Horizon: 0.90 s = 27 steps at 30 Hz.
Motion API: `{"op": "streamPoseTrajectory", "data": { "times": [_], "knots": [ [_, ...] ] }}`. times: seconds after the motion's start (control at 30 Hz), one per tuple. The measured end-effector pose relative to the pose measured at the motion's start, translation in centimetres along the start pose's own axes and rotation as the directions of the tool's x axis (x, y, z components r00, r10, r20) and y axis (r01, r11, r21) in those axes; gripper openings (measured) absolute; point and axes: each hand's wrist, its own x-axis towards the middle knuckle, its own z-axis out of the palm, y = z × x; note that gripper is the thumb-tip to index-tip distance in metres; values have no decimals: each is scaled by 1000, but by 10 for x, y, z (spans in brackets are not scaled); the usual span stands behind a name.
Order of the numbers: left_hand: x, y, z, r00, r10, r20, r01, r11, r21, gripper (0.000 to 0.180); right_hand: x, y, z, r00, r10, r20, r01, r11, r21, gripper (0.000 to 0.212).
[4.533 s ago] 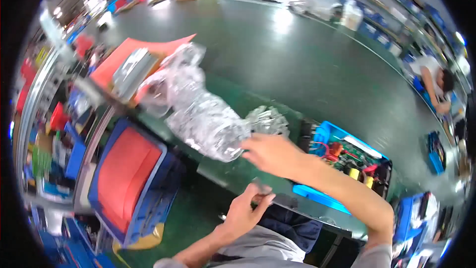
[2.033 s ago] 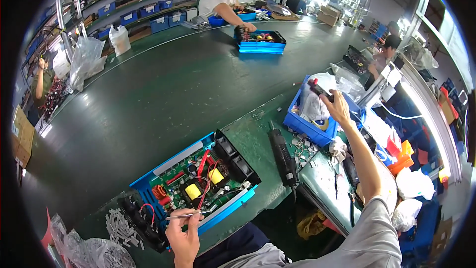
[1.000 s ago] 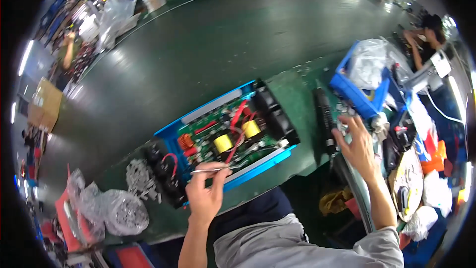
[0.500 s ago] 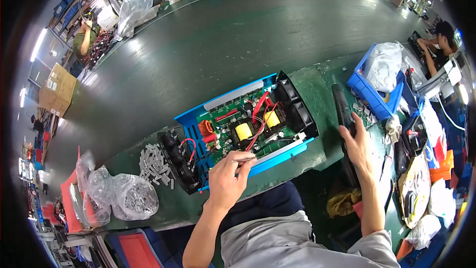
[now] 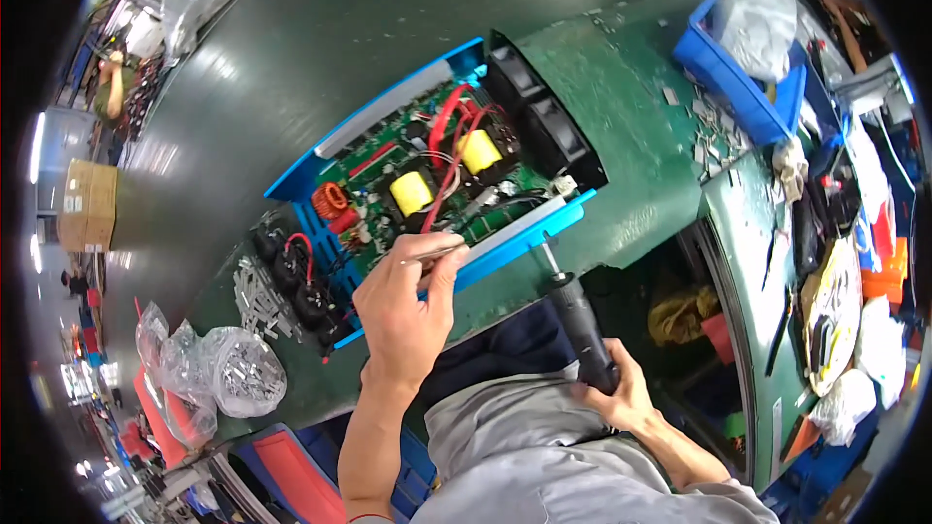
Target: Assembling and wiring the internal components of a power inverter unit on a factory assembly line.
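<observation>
Pinching slim metal tweezers (image 5: 435, 253) between thumb and fingers of the left hand (image 5: 398, 315), over the near edge of an open blue electronics chassis (image 5: 515, 245). Grasping a black electric screwdriver (image 5: 581, 325) around its rear end in the right hand (image 5: 624, 393), with the bit up against or just beside the chassis's near wall; cannot tell whether touching.

Chassis: lying open-side up on the green bench (image 5: 641, 155), slantwise, in front of the body. Packed with a green circuit board, yellow-wrapped transformers (image 5: 411, 192) and red wires (image 5: 447, 180); flanked by black fans (image 5: 539, 107) at the right end and more at the left.

Judging handling: probably fairly heavy, stiff in the metal walls, fragile inside. Best taken by both long blue walls, low down; not by wires, fans or board parts. Possibly a bit slick on painted faces.

Screwdriver: likely solid, moderately weighty, rigid; best held round the thick barrel, clear of the bit. Tweezers: light, springy, possibly slippery; best pinched mid-shank.

Left of chassis: loose metal clips (image 5: 260, 301), near a clear plastic bag (image 5: 248, 369) of similar pieces.
</observation>
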Motion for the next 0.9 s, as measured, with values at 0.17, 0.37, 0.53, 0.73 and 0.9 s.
{"op": "streamPoseTrajectory", "data": {
  "times": [0.17,0.37,0.53,0.73,0.9],
  "knots": [
    [2,-3,10,998,67,14,-68,995,75,10,1,1,1,991,-118,57,124,986,-113,46],
    [4,-2,14,998,61,2,-61,997,49,10,6,17,-3,962,-260,81,269,953,-139,56],
    [5,-6,14,998,58,5,-58,998,27,12,13,19,0,966,-246,74,255,955,-153,72],
    [5,-3,10,999,31,17,-32,998,45,11,8,23,0,986,-98,137,104,994,-36,76],
    [6,-4,13,998,64,23,-64,997,39,13,4,3,-2,943,54,328,-184,906,382,90]
  ]
}}
